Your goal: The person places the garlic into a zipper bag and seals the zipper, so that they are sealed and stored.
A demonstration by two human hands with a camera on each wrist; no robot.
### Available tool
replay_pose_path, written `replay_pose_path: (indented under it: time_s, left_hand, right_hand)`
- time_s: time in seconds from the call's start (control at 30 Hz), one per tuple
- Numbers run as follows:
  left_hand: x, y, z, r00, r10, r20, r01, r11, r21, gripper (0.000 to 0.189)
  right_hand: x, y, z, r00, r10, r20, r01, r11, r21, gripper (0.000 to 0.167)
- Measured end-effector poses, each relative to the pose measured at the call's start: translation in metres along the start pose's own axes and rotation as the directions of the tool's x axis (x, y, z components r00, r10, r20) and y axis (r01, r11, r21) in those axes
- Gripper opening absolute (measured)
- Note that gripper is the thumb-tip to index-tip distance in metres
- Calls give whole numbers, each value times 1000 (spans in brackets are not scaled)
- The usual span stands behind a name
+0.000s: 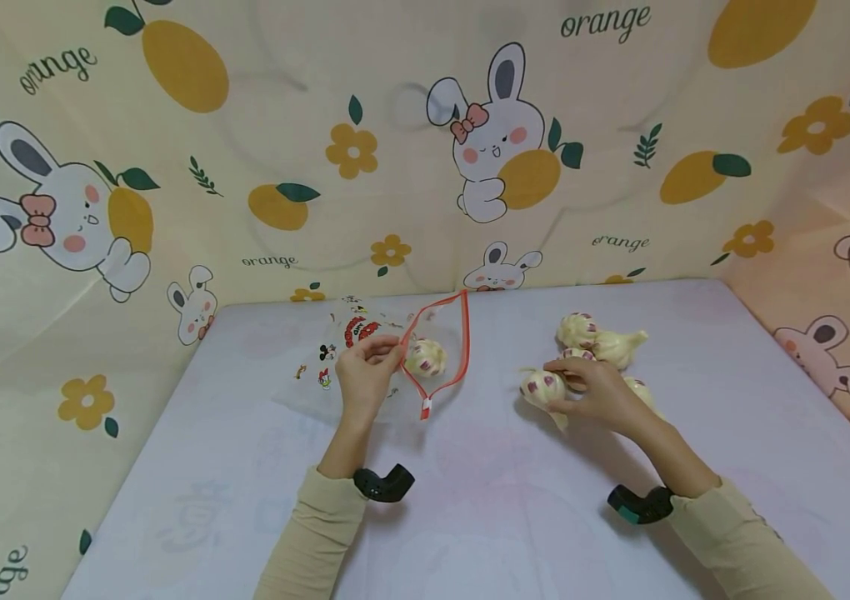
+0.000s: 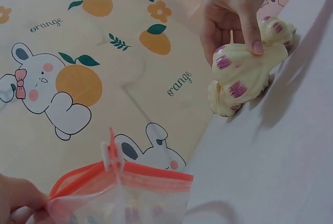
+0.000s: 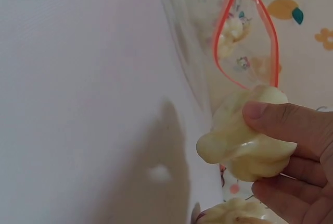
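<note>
Tan sleeves [image 1: 323,525] at near side, L hand [image 1: 365,377] w/ fingers pinching red bag rim [image 1: 466,342], prob. holding it open, R hand [image 1: 605,396] w/ fingers grasping garlic bulb [image 1: 541,387] near other bulbs [image 1: 616,346], right.

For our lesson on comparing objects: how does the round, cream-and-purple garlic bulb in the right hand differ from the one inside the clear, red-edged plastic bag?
The held bulb is gripped by the right hand; the bagged bulb has no hand around it. The held bulb is outside the clear plastic bag; the bagged bulb is inside, nearer the left hand. Both are rounded, cream and purple.
</note>
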State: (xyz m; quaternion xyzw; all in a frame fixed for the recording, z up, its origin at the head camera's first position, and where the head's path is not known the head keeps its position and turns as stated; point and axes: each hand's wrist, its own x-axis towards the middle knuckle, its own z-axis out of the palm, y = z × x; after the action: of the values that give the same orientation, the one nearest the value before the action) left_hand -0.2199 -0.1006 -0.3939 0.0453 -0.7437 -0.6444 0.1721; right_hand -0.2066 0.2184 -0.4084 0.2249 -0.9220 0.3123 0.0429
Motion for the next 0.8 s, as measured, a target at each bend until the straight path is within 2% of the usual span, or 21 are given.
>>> replay_pose_path:
  time_s: [0.37, 0.8]
  left_hand:
    - [0, 0, -1, 1000, 3, 2, -3, 1000, -10, 12]
    - [0, -2, -1, 1000, -12, 9, 12, 1000, -7, 12]
  right_hand:
    - [4, -4, 0, 999, -34, -24, 32, 998, -53, 50]
    - [11, -8, 3, 1000, -11, -1, 11, 999, 39, 51]
